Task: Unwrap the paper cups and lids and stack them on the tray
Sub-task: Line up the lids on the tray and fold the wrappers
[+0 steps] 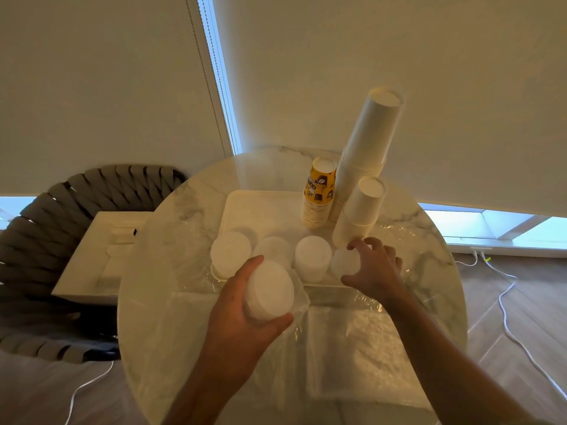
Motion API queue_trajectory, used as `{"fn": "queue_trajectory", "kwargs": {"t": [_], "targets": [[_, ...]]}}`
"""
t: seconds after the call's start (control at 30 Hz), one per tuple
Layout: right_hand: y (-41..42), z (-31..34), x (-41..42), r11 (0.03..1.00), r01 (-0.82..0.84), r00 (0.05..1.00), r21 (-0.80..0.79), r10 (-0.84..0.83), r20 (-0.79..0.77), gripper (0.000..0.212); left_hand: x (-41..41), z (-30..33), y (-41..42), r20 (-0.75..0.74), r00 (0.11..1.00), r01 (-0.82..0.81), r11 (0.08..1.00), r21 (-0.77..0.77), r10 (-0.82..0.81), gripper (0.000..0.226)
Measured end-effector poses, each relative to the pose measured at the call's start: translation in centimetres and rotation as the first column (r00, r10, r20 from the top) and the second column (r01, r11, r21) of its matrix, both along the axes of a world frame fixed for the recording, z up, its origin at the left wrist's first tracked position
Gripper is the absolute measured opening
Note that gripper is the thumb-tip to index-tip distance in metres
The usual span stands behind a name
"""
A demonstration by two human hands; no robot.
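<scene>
A cream tray lies on the round marble table. On its far right stand a tall white cup stack, a shorter white cup stack and a yellow printed cup stack, all upside down. Three white lid stacks line the tray's near edge. My left hand grips another stack of white lids above the table, with clear wrap hanging beside it. My right hand curls round a lid stack at the tray's near right corner.
Loose clear plastic wrap covers the near part of the table. A woven grey chair with a pale box on it stands to the left. White cables trail over the wooden floor on the right.
</scene>
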State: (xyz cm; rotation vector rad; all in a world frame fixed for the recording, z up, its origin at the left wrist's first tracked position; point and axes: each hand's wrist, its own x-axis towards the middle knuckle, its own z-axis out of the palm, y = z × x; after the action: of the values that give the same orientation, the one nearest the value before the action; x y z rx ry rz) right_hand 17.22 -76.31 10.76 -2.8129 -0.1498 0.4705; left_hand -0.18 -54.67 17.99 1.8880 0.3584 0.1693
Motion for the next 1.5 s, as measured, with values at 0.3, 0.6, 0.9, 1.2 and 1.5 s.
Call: {"fn": "queue_trajectory", "kwargs": {"t": [0.3,0.6,0.9,1.2,1.5], "targets": [[4.1,10.9,-5.5,0.768,-0.237,0.971,0.595,0.21,0.116,0.024,0.1,-0.2,-0.4,-0.033,0.999,-0.009,1.0,-0.012,0.008,0.09],[6.2,10.8,-8.5,0.739,-0.335,0.922,0.584,0.384,0.043,0.058,0.5,0.2,-1.1,0.01,0.999,0.035,0.999,0.026,-0.035,0.091],[5.2,9.8,-7.9,0.602,-0.088,0.93,0.794,0.335,-0.151,0.048,0.4,0.3,-1.1,0.014,1.0,0.025,0.992,-0.124,-0.023,0.087],[3.4,8.7,-5.8,0.384,0.21,0.948,0.899,0.143,-0.283,0.052,0.3,-0.1,-0.7,0.007,1.0,0.007,0.996,-0.086,-0.006,0.093],[-1.3,0.5,-0.1,0.906,0.109,0.981,0.408,-0.165,0.105,0.06,0.1,0.8,-0.9,0.011,1.0,0.004,0.989,-0.15,-0.002,0.09]]}}
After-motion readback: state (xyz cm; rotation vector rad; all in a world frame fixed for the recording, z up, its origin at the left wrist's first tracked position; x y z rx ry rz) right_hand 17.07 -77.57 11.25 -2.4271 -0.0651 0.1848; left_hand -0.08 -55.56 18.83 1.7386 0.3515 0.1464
